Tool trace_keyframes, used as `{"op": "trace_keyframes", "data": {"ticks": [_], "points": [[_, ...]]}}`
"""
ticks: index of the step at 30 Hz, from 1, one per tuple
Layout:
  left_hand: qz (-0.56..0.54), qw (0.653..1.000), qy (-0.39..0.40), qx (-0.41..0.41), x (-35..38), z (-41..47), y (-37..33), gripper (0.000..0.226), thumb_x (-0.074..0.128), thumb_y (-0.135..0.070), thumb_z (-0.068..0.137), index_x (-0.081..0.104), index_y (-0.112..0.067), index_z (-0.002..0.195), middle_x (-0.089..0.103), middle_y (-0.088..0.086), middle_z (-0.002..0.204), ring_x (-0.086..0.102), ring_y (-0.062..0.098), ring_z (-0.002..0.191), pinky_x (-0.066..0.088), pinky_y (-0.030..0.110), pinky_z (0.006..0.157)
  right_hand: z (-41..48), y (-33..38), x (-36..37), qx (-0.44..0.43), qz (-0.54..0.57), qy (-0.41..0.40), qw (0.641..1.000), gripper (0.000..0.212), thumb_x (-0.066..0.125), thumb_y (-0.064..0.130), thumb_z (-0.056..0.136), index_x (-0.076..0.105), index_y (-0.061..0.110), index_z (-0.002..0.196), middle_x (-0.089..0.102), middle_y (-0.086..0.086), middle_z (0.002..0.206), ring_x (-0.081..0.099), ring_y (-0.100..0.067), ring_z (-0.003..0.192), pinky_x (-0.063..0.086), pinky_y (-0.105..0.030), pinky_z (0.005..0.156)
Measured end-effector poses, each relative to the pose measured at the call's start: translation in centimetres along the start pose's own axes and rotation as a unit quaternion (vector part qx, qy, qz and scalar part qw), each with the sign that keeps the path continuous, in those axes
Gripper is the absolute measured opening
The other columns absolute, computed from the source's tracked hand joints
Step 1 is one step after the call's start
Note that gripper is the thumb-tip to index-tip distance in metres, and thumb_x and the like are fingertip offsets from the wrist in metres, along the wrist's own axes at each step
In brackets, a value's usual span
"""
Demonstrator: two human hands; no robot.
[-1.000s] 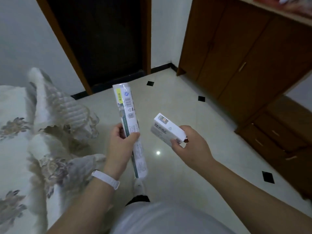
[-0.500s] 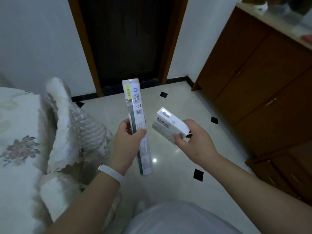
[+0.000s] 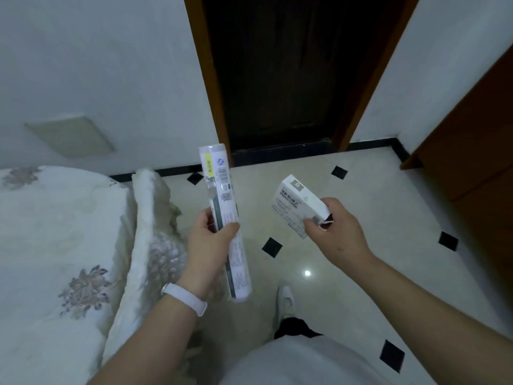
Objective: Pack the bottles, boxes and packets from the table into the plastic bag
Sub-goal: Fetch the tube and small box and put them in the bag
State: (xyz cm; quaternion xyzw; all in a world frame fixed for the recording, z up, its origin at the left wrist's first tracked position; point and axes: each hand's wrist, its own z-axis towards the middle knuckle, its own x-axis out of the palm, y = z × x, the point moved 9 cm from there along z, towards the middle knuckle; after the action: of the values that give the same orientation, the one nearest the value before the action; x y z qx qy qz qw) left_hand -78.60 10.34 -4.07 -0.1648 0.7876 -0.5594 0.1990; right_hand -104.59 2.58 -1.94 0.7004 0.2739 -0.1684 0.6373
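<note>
Gripping the long packet (image 3: 224,218) mid-length in the left hand (image 3: 211,245), thumb across the front, fingers behind. Held near upright, top leaning slightly away, lower end hanging free past the wrist. Mid-grip probably chosen for balance, to stop either end swinging.

Pinching the white box (image 3: 299,207) by its near end in the right hand (image 3: 336,234), thumb on the printed face, far end angled up and left toward the packet. Kept apart, clear gap, no contact.

Carrying both in front of the body over the floor (image 3: 361,273), so likely mid-transfer. No plastic bag and no counter in view; cannot tell where either sits.

Hemmed in on the left by the bed (image 3: 55,245), quilt edge just beside the left forearm. Wooden cabinet (image 3: 472,134) to the right, well apart. Dark doorway (image 3: 277,79) ahead, open tile between. Plenty of room forward and right. Mind the packet's lower end near the quilt if turning left.
</note>
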Motion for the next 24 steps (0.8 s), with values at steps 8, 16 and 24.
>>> {"op": "trace_keyframes", "data": {"ticks": [8, 16, 24], "points": [[0.029, 0.997, -0.064, 0.03, 2.6, 9.4, -7.3, 0.042, 0.073, -0.01, 0.084, 0.06, -0.019, 0.122, 0.071, -0.001, 0.106, 0.069, 0.017, 0.096, 0.058, 0.04, 0.083, 14.7, 3.9, -0.8, -0.071, -0.003, 0.058, 0.996, 0.027, 0.066, 0.031, 0.088, 0.052, 0.026, 0.111, 0.065, 0.007, 0.106, 0.064, -0.013, 0.091, 0.059, -0.039, 0.072], [0.013, 0.99, -0.134, 0.029, -0.2, 15.9, -10.0, 0.035, 0.071, -0.012, 0.086, 0.063, -0.021, 0.119, 0.072, -0.002, 0.105, 0.07, 0.017, 0.095, 0.058, 0.043, 0.085, 22.6, 9.1, 4.0, -0.119, 0.009, 0.129, 0.984, 0.022, 0.065, 0.03, 0.088, 0.051, 0.031, 0.105, 0.064, 0.011, 0.104, 0.062, -0.008, 0.092, 0.054, -0.026, 0.068], [-0.058, 0.981, -0.183, -0.007, -3.9, 25.2, -8.9, 0.042, 0.068, -0.011, 0.088, 0.058, -0.016, 0.128, 0.07, -0.001, 0.11, 0.069, 0.015, 0.096, 0.057, 0.031, 0.077, 31.8, 14.1, 10.9, -0.14, -0.028, 0.187, 0.972, 0.027, 0.066, 0.03, 0.088, 0.051, 0.034, 0.11, 0.062, 0.015, 0.106, 0.061, -0.003, 0.094, 0.056, -0.028, 0.073]]}}
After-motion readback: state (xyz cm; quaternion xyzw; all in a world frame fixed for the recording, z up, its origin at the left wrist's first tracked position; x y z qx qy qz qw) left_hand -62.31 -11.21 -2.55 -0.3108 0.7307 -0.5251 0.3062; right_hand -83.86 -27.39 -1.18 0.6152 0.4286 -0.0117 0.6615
